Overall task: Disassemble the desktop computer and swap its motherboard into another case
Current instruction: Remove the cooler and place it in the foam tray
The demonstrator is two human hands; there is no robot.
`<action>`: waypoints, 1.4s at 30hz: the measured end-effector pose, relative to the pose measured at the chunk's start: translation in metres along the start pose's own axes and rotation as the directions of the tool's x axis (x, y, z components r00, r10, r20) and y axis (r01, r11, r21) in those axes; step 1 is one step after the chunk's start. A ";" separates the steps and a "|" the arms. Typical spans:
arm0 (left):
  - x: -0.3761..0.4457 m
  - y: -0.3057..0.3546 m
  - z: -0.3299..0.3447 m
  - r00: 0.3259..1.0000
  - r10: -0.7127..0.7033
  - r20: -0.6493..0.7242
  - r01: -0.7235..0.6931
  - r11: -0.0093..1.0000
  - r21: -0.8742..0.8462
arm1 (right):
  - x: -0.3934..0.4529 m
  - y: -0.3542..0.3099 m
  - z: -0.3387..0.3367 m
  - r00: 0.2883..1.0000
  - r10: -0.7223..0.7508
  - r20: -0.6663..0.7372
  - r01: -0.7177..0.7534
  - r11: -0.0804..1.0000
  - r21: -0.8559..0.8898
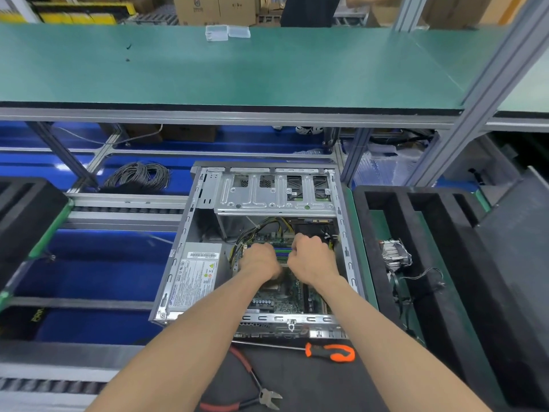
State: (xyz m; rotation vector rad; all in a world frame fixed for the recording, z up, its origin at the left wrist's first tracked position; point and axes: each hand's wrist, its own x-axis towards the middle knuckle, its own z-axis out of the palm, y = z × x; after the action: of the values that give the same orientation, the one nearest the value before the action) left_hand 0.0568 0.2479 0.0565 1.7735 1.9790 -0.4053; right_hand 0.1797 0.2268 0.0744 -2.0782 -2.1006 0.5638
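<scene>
While both curled hands (285, 257) crowd the memory slots (282, 252), their grip stays hidden.

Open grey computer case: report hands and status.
Left hand, right hand curled over blue memory slots. Green motherboard still inside open grey computer case. Grip hidden.

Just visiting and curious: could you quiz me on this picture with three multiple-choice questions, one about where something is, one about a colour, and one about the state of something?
1. Where does the orange-and-black-handled screwdriver lie?
A. on the green upper shelf
B. in front of the open grey metal computer case, on the near side
C. inside the case

2. What colour are the handles of the cutting pliers?
A. red
B. yellow
C. white

3. How is the case?
A. closed
B. open, both hands inside
C. upside down

Answers: 1 B, it lies just below the case's near edge. 2 A, red grips show. 3 B, the left hand and right hand are over the green motherboard.
</scene>
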 end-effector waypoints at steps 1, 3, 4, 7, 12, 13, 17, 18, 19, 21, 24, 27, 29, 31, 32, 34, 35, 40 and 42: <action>0.000 0.001 0.000 1.000 -0.012 -0.002 0.012 1.000 -0.010 | -0.001 0.000 -0.001 1.000 0.017 0.017 -0.017 1.000 0.006; 0.000 0.003 0.000 1.000 -0.030 -0.004 0.030 0.999 -0.019 | -0.003 0.000 -0.002 0.998 0.049 0.046 -0.050 0.999 0.018; 0.000 0.004 0.000 0.999 -0.037 -0.004 0.037 0.999 -0.016 | -0.003 0.000 -0.003 0.996 0.062 0.057 -0.064 0.998 0.022; 0.000 0.006 -0.001 0.999 -0.051 0.003 0.051 0.999 -0.018 | -0.006 0.000 -0.005 0.994 0.080 0.070 -0.082 0.996 0.023; 0.000 0.009 -0.004 0.998 -0.057 0.020 0.057 0.998 -0.032 | -0.011 0.001 -0.006 0.995 0.076 0.068 -0.077 0.997 0.002; 0.000 0.009 -0.004 0.998 -0.057 0.018 0.058 0.998 -0.034 | -0.011 0.000 -0.006 0.995 0.075 0.068 -0.074 0.997 -0.007; -0.001 0.008 -0.004 0.998 -0.059 0.007 0.059 0.997 -0.044 | -0.013 0.000 -0.005 0.994 0.074 0.081 -0.073 0.997 -0.010; -0.002 0.007 -0.004 0.998 -0.057 0.008 0.057 0.997 -0.053 | -0.013 0.000 -0.005 0.994 0.074 0.086 -0.073 0.997 -0.007; -0.002 0.007 -0.004 0.999 -0.052 0.009 0.052 0.997 -0.060 | -0.013 0.000 -0.006 0.993 0.073 0.092 -0.073 0.997 -0.006; -0.004 0.005 -0.006 0.999 -0.042 0.008 0.042 0.997 -0.063 | -0.014 0.000 -0.006 0.992 0.074 0.097 -0.074 0.997 -0.008; -0.008 0.005 -0.010 0.999 -0.037 0.021 0.038 0.997 -0.068 | -0.015 -0.001 -0.007 0.992 0.076 0.102 -0.075 0.997 -0.013; -0.014 0.003 -0.019 0.995 -0.034 0.094 0.045 0.992 -0.114 | -0.016 -0.001 -0.007 0.991 0.076 0.109 -0.076 0.997 -0.001; -0.015 0.000 -0.025 0.985 -0.028 0.170 0.057 0.984 -0.171 | -0.017 -0.001 -0.008 0.990 0.081 0.120 -0.082 0.997 0.011; -0.016 -0.003 -0.035 0.977 -0.010 0.213 0.058 0.974 -0.220 | -0.018 -0.001 -0.009 0.987 0.074 0.143 -0.083 0.994 0.063; -0.016 -0.005 -0.041 0.975 0.003 0.224 0.056 0.965 -0.257 | -0.019 -0.001 -0.010 0.986 0.055 0.159 -0.075 0.990 0.119; -0.017 -0.008 -0.055 0.970 0.031 0.242 0.052 0.942 -0.331 | -0.019 -0.001 -0.013 0.983 -0.020 0.184 -0.031 0.963 0.268; -0.018 -0.010 -0.061 0.969 0.043 0.245 0.050 0.931 -0.363 | -0.020 -0.001 -0.016 0.979 -0.065 0.192 -0.004 0.940 0.341; -0.020 -0.014 -0.084 0.941 0.170 0.292 0.048 0.789 -0.613 | -0.030 -0.001 -0.030 0.956 -0.204 0.212 0.040 0.804 0.593; -0.022 -0.014 -0.090 0.906 0.259 0.335 0.090 0.655 -0.750 | -0.032 0.001 -0.036 0.966 -0.221 0.137 0.074 0.739 0.670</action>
State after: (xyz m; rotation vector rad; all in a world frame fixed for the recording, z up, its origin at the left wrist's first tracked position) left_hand 0.0322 0.2724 0.1431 1.1010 1.4175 0.0931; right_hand 0.1945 0.2012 0.1130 -1.4734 -1.7486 1.3240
